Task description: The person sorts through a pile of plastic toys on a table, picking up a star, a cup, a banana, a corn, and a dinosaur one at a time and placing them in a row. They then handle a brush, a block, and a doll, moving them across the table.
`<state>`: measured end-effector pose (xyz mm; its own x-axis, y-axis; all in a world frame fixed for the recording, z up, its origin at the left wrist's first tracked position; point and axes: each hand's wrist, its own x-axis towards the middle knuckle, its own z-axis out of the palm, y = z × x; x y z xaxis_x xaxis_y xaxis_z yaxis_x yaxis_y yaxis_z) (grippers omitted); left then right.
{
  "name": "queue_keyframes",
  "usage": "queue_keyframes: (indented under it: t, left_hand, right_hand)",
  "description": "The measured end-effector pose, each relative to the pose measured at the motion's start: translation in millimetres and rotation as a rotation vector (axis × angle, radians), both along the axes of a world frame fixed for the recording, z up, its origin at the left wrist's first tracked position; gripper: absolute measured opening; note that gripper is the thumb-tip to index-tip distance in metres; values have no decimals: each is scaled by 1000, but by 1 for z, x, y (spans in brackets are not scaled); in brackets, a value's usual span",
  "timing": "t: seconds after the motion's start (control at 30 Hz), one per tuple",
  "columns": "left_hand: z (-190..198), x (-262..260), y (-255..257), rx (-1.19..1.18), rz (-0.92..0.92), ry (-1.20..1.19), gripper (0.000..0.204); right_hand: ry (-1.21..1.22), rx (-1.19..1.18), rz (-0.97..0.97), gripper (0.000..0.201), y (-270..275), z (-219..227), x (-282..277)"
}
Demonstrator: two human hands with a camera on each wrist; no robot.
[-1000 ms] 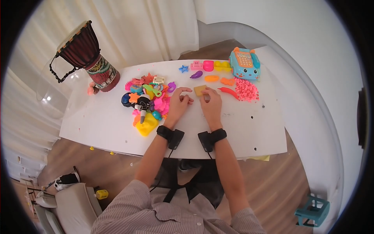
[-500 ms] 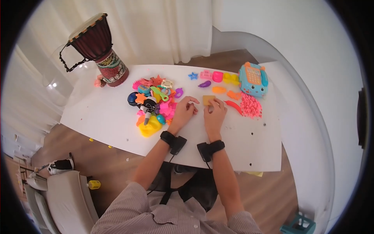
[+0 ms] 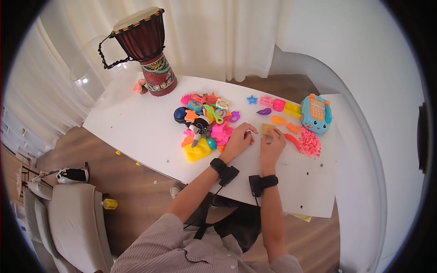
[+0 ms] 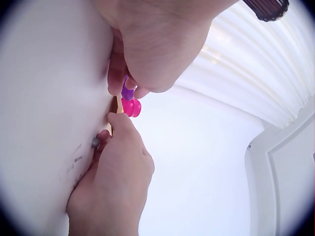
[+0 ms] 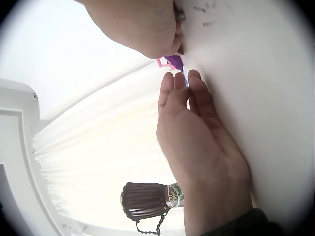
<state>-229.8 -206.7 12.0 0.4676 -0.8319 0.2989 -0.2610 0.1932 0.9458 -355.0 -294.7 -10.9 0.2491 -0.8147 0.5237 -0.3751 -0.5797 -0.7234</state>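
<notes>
A flat tan square piece lies near the table's middle, seen edge-on as a thin strip in the left wrist view. At its near edge my right hand pinches it with thumb and fingertips. A small grey cylindrical thing shows close by the right hand's fingers. My left hand rests beside it, fingers loosely bent and holding nothing. In the right wrist view the left hand's fingers point toward the right hand. A red toy chili lies just right of the right hand.
Left of the hands is a heap of colourful toys. A drum stands at the back left. On the right are a blue toy phone and pink granules. A purple toy eggplant and an orange toy lie behind the hands.
The head view has turned left, so the table and everything on it appear farther right and tilted. Both hands keep about the same place around the tan square piece.
</notes>
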Motion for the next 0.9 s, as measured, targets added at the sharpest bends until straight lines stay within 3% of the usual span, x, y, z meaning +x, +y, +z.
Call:
queue_keyframes:
  t: [0.2, 0.3, 0.4, 0.53, 0.6, 0.63, 0.7, 0.77, 0.8, 0.83, 0.9]
  left_hand:
    - [1, -3, 1, -19, -4, 10, 20]
    - [8, 0, 5, -65, 10, 131, 21]
    - [32, 15, 26, -89, 50, 74, 23]
    - [66, 61, 62, -11, 366, -279, 21]
    - [75, 91, 81, 108, 589, -328, 20]
    - [70, 114, 84, -3, 572, -296, 25]
    - [48, 161, 93, 11, 602, -419, 28]
    - [34, 189, 97, 177, 619, -608, 39]
    - [24, 203, 94, 332, 563, -583, 57]
    - [30, 194, 92, 334, 559, -585, 57]
    - [52, 167, 86, 571, 561, -788, 67]
  right_hand:
    - [-16, -43, -6, 36, 2, 4, -1]
    - [-26, -21, -4, 34, -1, 4, -1]
    - [-5, -19, -2, 33, 1, 3, -3]
    - [-20, 11, 11, 32, -1, 0, -2]
    - [-31, 16, 17, 33, -1, 0, -2]
    - [-39, 20, 15, 33, -2, 0, -3]
    - [-49, 21, 13, 33, -2, -1, -3]
    - [-61, 21, 8, 32, -4, -2, -2]
    - [-70, 24, 22, 31, -5, -3, -2]
    - [-79, 28, 37, 31, -5, -4, -3]
    - [-81, 47, 36, 29, -6, -4, -3]
